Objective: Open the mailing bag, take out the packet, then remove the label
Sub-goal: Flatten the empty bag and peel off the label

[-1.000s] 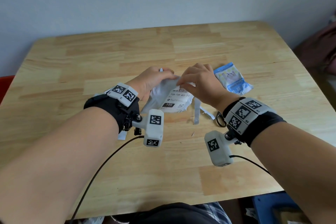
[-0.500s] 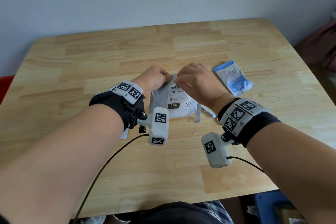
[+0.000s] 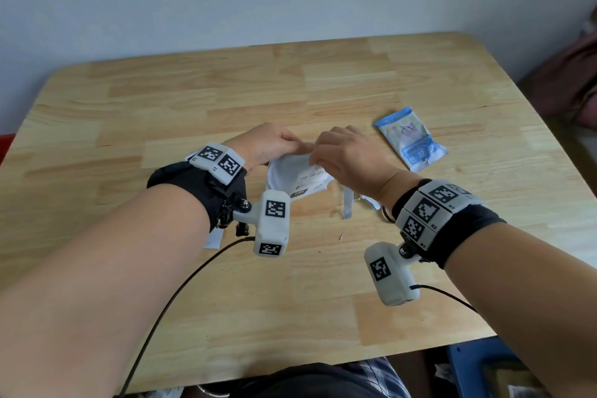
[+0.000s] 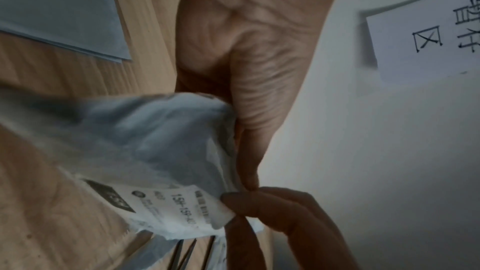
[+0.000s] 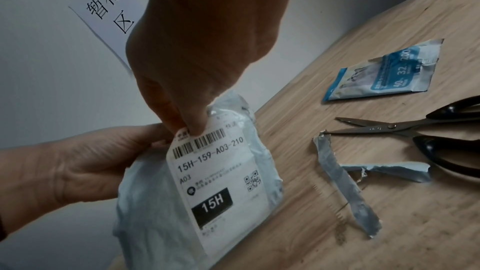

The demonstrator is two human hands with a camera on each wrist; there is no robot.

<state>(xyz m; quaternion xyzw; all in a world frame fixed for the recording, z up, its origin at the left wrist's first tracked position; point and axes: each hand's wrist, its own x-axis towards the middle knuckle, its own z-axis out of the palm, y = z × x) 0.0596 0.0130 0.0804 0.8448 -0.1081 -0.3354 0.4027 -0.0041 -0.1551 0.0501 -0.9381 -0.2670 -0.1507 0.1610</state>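
Observation:
A crumpled grey mailing bag (image 3: 284, 176) (image 5: 145, 219) (image 4: 145, 137) is held just above the wooden table. My left hand (image 3: 292, 147) (image 5: 85, 163) grips its upper left edge. My right hand (image 3: 318, 155) (image 5: 189, 128) pinches the top corner of the white shipping label (image 5: 221, 180) (image 3: 310, 182) (image 4: 179, 208), which carries a barcode and a black "15H" block. The blue and white packet (image 3: 412, 142) (image 5: 374, 77) lies flat on the table to the right, apart from both hands.
Black-handled scissors (image 5: 426, 130) lie open on the table (image 3: 290, 84) near my right wrist, with torn grey strips (image 5: 348, 188) (image 3: 347, 203) from the bag beside them. A paper sign (image 5: 106, 7) hangs on the wall behind. A second grey sheet (image 4: 59, 7) lies by my left wrist.
The bag has been lifted and crumpled again after lying flatter half a second ago. Both hands stay at its top edge, with the right fingers now pinching the label's corner.

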